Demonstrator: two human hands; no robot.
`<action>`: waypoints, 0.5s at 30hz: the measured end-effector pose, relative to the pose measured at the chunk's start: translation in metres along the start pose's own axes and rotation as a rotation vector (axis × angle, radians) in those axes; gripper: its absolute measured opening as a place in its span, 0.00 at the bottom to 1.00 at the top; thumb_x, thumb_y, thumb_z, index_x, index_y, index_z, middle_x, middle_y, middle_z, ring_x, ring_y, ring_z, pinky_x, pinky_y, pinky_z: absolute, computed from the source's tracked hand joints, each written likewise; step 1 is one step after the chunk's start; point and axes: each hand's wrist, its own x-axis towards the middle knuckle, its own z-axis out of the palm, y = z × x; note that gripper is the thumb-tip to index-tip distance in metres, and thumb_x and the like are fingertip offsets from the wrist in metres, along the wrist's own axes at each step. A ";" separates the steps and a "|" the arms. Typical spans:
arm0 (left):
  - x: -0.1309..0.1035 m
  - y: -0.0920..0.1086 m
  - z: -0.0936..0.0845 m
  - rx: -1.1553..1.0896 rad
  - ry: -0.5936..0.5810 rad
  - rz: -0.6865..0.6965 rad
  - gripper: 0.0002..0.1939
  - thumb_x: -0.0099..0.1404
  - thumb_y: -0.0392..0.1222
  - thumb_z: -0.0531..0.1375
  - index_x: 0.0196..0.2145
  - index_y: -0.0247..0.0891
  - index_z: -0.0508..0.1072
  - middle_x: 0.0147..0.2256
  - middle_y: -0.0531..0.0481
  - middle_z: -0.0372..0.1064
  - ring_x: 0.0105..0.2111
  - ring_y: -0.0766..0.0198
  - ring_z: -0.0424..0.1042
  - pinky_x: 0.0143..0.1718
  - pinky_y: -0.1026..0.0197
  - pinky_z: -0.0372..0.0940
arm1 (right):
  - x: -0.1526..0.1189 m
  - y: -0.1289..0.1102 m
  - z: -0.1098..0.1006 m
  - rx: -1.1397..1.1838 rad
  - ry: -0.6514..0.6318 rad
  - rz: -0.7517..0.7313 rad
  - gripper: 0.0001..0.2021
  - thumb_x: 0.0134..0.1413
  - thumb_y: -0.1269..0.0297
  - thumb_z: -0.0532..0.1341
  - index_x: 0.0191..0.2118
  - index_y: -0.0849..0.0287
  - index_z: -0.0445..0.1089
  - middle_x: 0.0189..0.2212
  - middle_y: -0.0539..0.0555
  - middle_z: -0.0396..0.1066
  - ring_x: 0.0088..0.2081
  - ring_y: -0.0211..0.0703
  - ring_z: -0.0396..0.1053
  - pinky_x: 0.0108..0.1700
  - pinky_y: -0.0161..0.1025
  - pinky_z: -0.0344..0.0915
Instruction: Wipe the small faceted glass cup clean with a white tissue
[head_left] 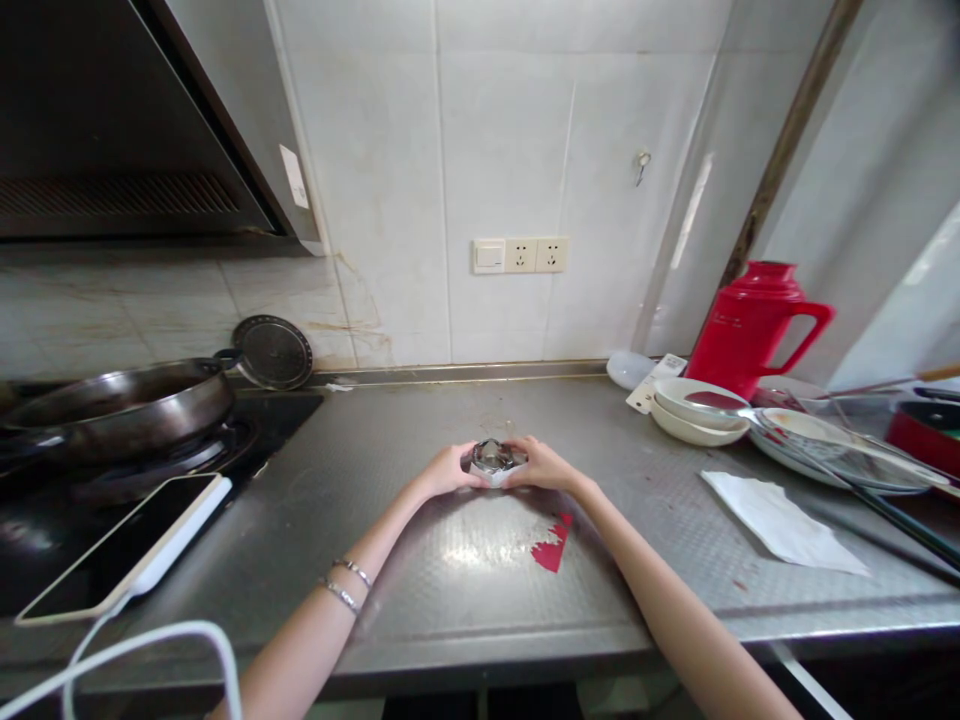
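Observation:
Between my two hands, in the middle of the metal counter [420,620], is a small round container [493,460] with a shiny silvery top and a pale lower side. Its exact kind and contents are too small to make out. My left hand [451,472] grips its left side, fingers curled round it. On the opposite side my right hand [536,465] holds it the same way, with the thumb at the front. A torn red scrap [552,545] lies flat on the counter just in front of my right hand.
At left, a metal pan [127,410] stands on the black stove beside a phone [124,545] with a white cable [161,632]. At right are a red thermos [742,330], stacked white bowls [697,432], a glass lid or plate [832,450] and a white napkin [784,522].

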 end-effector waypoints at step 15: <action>-0.004 0.007 -0.001 0.156 0.062 -0.082 0.55 0.37 0.52 0.73 0.60 0.32 0.60 0.61 0.31 0.54 0.61 0.41 0.55 0.61 0.46 0.50 | -0.007 0.001 -0.036 0.129 -0.200 -0.005 0.14 0.45 0.53 0.64 0.24 0.61 0.74 0.20 0.48 0.69 0.25 0.39 0.64 0.29 0.34 0.57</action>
